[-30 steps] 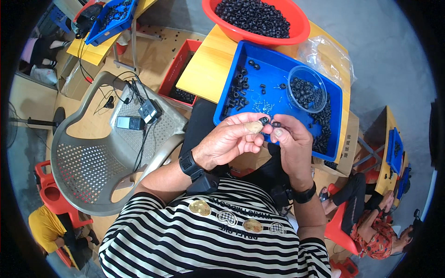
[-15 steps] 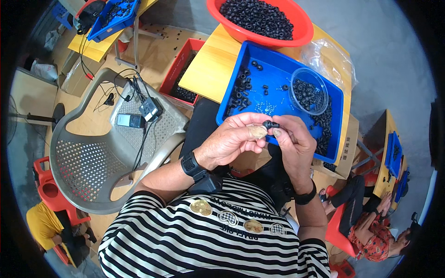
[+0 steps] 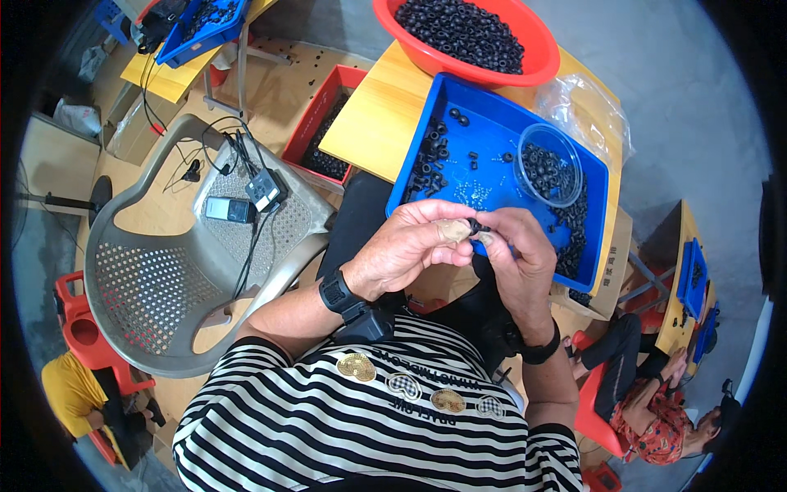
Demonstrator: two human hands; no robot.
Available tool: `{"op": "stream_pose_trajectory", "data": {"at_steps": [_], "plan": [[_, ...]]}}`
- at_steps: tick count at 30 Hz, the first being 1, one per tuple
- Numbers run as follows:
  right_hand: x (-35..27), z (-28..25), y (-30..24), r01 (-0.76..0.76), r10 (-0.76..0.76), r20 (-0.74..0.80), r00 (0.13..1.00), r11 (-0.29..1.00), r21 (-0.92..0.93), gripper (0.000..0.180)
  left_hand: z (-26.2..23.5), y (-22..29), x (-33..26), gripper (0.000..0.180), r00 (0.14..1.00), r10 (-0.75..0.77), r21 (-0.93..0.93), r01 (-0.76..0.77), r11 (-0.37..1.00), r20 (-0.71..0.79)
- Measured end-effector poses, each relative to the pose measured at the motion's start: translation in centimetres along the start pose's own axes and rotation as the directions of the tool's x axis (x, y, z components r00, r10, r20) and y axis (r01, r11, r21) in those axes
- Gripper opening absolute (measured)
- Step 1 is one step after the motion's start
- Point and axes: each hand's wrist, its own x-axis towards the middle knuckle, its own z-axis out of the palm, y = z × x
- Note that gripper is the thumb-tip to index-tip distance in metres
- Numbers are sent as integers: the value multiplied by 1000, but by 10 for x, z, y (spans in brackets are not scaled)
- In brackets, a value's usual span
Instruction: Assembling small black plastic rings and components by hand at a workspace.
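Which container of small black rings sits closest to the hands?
The blue rectangular plastic tray, just beyond the left hand and right hand; the red round basin and red crate sit farther off.

Blue tray [image 3: 492,143], red bowl [image 3: 426,53] of black rings [image 3: 463,29] — black-and-white striped shirt [image 3: 361,435].

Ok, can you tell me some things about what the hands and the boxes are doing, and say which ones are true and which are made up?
1. Both hands pinch a small black ring between them. True.
2. The red bowl is empty. False: it is full of black rings.
3. The left hand has a dark band at its wrist. True.
4. The clear round tub sits on the grey chair. False: it sits in the blue tray.
5. The right hand rests flat on the table. False: it is raised, meeting the left hand.
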Motion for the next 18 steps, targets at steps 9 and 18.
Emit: {"op": "stream_pose_trajectory", "data": {"at_steps": [9, 18], "plan": [[4, -3, -2, 5, -4, 90, 996, 1000, -9, 26, -3, 2, 1, 15, 993, -98, -103, 105, 989, 72], [10, -6, -2, -142, 125, 147, 981, 983, 114, 22, 5, 4, 3, 17, 999, 1, -14, -1, 1000, 39]]}}
